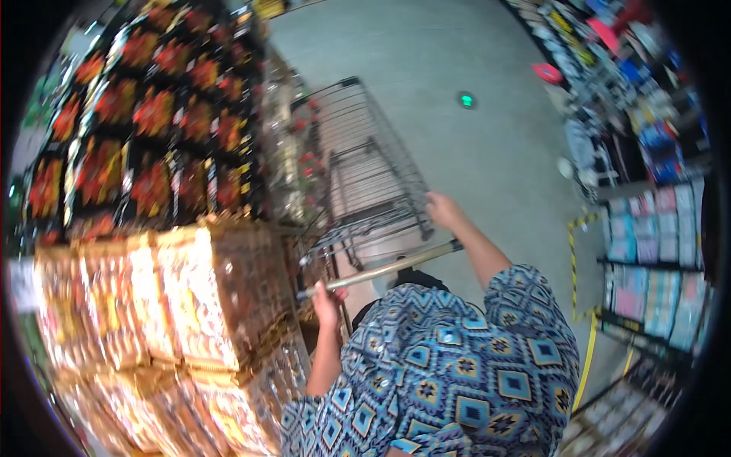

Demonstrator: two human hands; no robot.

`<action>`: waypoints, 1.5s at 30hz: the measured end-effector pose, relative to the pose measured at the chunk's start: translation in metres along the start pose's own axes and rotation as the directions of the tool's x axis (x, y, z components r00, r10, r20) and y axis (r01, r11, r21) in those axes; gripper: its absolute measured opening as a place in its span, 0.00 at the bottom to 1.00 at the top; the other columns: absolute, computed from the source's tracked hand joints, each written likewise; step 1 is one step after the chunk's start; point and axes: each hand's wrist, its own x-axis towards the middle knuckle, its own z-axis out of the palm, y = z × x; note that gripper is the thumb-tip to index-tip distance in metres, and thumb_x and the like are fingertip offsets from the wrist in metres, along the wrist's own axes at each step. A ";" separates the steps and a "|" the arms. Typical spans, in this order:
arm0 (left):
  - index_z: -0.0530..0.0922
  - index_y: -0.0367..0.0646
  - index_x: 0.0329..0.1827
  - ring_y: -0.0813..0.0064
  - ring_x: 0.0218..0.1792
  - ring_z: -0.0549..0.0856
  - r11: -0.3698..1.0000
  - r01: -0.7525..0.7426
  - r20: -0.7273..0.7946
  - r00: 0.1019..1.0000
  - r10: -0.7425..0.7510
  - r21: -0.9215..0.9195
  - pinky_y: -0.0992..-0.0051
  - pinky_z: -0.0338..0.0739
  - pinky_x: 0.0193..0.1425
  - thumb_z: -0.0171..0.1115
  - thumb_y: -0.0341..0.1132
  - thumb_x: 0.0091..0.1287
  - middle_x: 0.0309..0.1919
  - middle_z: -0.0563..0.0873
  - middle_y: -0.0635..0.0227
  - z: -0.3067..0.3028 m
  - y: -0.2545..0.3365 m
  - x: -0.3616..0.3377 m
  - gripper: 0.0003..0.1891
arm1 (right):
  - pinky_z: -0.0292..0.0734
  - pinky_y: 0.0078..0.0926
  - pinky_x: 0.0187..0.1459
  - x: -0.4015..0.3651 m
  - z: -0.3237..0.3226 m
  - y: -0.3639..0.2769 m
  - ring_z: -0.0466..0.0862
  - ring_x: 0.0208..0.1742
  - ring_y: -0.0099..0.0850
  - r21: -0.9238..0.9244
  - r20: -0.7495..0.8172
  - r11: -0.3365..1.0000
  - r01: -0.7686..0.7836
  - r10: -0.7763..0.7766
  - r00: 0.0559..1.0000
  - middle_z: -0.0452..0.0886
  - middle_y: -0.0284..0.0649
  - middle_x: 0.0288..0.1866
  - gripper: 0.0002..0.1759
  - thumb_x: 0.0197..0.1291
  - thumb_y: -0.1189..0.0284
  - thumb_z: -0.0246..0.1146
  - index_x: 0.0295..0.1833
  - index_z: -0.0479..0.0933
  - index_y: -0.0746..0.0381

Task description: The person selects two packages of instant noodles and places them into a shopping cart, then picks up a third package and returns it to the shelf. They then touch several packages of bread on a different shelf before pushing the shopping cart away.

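Note:
A metal wire shopping cart [365, 145] stands in front of me, tilted in the view. Its pale handle bar [388, 270] runs across just ahead of my body. My left hand [327, 298] is closed around the left end of that bar. Farther forward, my right hand [442, 209] is closed at the right rear corner of the wire basket, off the handle bar. Its fingertips are blurred against the wire. Patterned short sleeves [525, 297] cover my upper arms.
Close on the left rise stacked golden-brown plastic packs [190, 297], with black packs bearing orange-red pictures [152, 114] behind them. Right of the grey floor [502, 167] are shelves of folded goods [655, 228] and a yellow-black floor stripe [572, 266]. A green floor arrow [467, 100] glows ahead.

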 end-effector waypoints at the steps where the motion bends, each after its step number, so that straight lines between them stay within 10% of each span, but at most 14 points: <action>1: 0.63 0.38 0.58 0.59 0.37 0.86 1.000 0.013 -0.060 0.998 -0.012 0.027 0.66 0.84 0.36 0.51 0.56 0.72 0.44 0.80 0.55 0.010 -0.006 -0.019 0.28 | 0.64 0.45 0.66 -0.011 -0.006 0.009 0.68 0.67 0.53 -0.151 -0.077 0.988 0.027 -0.039 0.996 0.70 0.54 0.66 0.23 0.61 0.65 0.61 0.61 0.73 0.60; 5: 0.66 0.37 0.61 0.62 0.46 0.85 0.975 0.115 0.088 0.987 -0.133 0.189 0.66 0.81 0.49 0.47 0.58 0.73 0.51 0.80 0.53 0.001 0.056 0.045 0.30 | 0.65 0.47 0.64 0.027 0.007 -0.088 0.70 0.63 0.52 -0.271 -0.381 0.914 0.302 -0.390 0.838 0.73 0.52 0.62 0.23 0.59 0.64 0.62 0.57 0.75 0.64; 12: 0.73 0.44 0.56 0.80 0.26 0.76 0.737 -0.114 0.329 0.932 -0.154 0.666 0.79 0.71 0.29 0.59 0.45 0.70 0.29 0.78 0.72 -0.029 -0.013 0.091 0.18 | 0.59 0.49 0.68 0.007 0.038 -0.167 0.68 0.65 0.51 -0.270 -0.084 0.628 0.730 -0.771 0.632 0.71 0.53 0.63 0.30 0.55 0.54 0.66 0.57 0.75 0.63; 18: 0.74 0.49 0.36 0.78 0.14 0.66 0.755 0.347 -0.122 0.933 -0.339 0.556 0.77 0.60 0.16 0.54 0.40 0.71 0.19 0.69 0.73 -0.136 -0.072 0.086 0.07 | 0.74 0.46 0.52 0.053 0.079 -0.197 0.80 0.50 0.46 -0.286 0.308 0.614 0.736 -0.668 0.677 0.81 0.47 0.44 0.24 0.53 0.53 0.67 0.44 0.76 0.63; 21: 0.74 0.51 0.45 0.69 0.30 0.72 0.653 0.753 0.231 0.624 -0.746 0.075 0.66 0.67 0.28 0.51 0.50 0.65 0.30 0.72 0.69 -0.217 -0.114 0.116 0.15 | 0.78 0.45 0.43 0.069 0.085 -0.205 0.83 0.42 0.48 -0.373 0.178 0.647 0.665 -0.654 0.735 0.83 0.47 0.33 0.18 0.53 0.57 0.66 0.37 0.77 0.61; 22: 0.73 0.52 0.46 0.68 0.28 0.72 0.694 0.720 0.419 0.629 -0.655 0.005 0.66 0.69 0.29 0.46 0.51 0.67 0.28 0.71 0.69 -0.226 -0.114 0.118 0.16 | 0.78 0.47 0.42 0.074 0.081 -0.210 0.83 0.40 0.48 -0.384 0.173 0.660 0.645 -0.635 0.753 0.82 0.47 0.31 0.16 0.53 0.58 0.66 0.36 0.77 0.60; 23: 0.74 0.51 0.43 0.68 0.24 0.73 0.821 0.468 0.237 0.800 -0.551 0.328 0.65 0.70 0.26 0.47 0.47 0.67 0.26 0.72 0.70 -0.210 -0.104 0.109 0.13 | 0.78 0.48 0.41 0.075 0.078 -0.215 0.83 0.38 0.49 -0.395 0.165 0.673 0.625 -0.618 0.769 0.82 0.47 0.29 0.14 0.53 0.59 0.66 0.36 0.78 0.59; 24: 0.74 0.49 0.38 0.67 0.23 0.75 0.674 0.163 0.045 0.959 -0.280 0.721 0.63 0.69 0.22 0.48 0.43 0.64 0.23 0.75 0.67 -0.211 -0.122 0.119 0.10 | 0.78 0.48 0.40 0.077 0.074 -0.221 0.83 0.38 0.49 -0.390 0.161 0.677 0.624 -0.617 0.770 0.83 0.47 0.30 0.14 0.54 0.58 0.65 0.36 0.78 0.58; 26: 0.75 0.45 0.35 0.63 0.22 0.77 0.289 -0.428 0.479 0.868 -0.132 0.856 0.61 0.70 0.21 0.44 0.39 0.64 0.22 0.76 0.61 -0.181 -0.066 0.112 0.12 | 0.78 0.49 0.40 0.083 0.065 -0.235 0.83 0.37 0.50 -0.406 0.165 0.674 0.617 -0.610 0.775 0.83 0.47 0.32 0.14 0.54 0.57 0.64 0.38 0.78 0.57; 28: 0.79 0.44 0.34 0.67 0.23 0.79 0.894 0.370 -0.020 0.926 -0.377 0.251 0.64 0.71 0.22 0.48 0.44 0.65 0.24 0.80 0.66 -0.175 -0.085 0.148 0.15 | 0.79 0.48 0.41 0.088 0.056 -0.249 0.84 0.37 0.49 -0.444 0.178 0.666 0.600 -0.590 0.787 0.83 0.48 0.33 0.17 0.54 0.55 0.63 0.39 0.79 0.57; 35: 0.82 0.47 0.43 0.78 0.26 0.82 0.916 0.153 -0.113 0.987 -0.119 0.372 0.73 0.76 0.27 0.59 0.41 0.68 0.30 0.84 0.73 -0.098 0.010 0.160 0.10 | 0.78 0.48 0.47 0.129 0.054 -0.268 0.84 0.43 0.48 -0.542 0.228 0.653 0.529 -0.492 0.840 0.85 0.50 0.39 0.21 0.57 0.51 0.61 0.46 0.81 0.55; 45: 0.80 0.42 0.40 0.73 0.22 0.81 0.870 0.436 -0.297 0.883 -0.364 0.230 0.72 0.76 0.22 0.59 0.41 0.66 0.26 0.83 0.68 -0.131 -0.006 0.138 0.11 | 0.77 0.46 0.48 0.199 0.056 -0.355 0.82 0.46 0.52 -0.390 0.449 0.692 0.608 -0.433 0.782 0.83 0.54 0.41 0.33 0.53 0.41 0.61 0.45 0.80 0.62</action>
